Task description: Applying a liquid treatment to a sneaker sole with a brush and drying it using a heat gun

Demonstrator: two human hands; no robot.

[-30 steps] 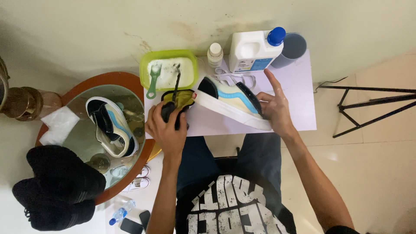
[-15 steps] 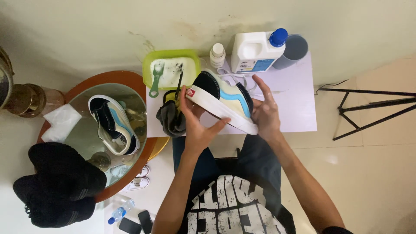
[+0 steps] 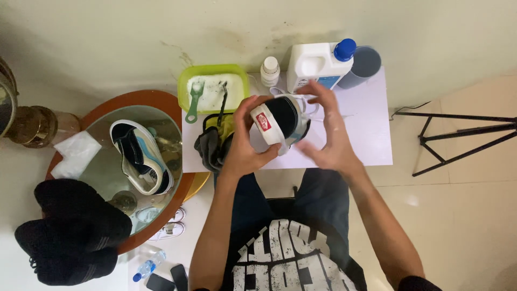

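My left hand (image 3: 245, 148) grips the heel end of a white, light-blue and black sneaker (image 3: 281, 121), lifted above the white board (image 3: 366, 129) with its heel turned toward me. My right hand (image 3: 328, 137) is on the sneaker's far and right side, fingers spread along it. Under my left hand lies a grey-and-yellow cloth (image 3: 211, 145). Just behind it a green tub (image 3: 214, 88) of white foamy water holds a green-handled brush (image 3: 193, 102) and a dark brush.
A small white bottle (image 3: 270, 70), a white jug with a blue cap (image 3: 319, 63) and a grey cylinder (image 3: 362, 66) stand at the back. A second sneaker (image 3: 141, 156) rests on a round glass-topped table (image 3: 107, 167). Black tripod legs (image 3: 458, 140) spread at right.
The sneaker has been lifted off the board and turned heel-first toward me. My left hand left the cloth and took the heel; my right hand shifted to the shoe's far side.
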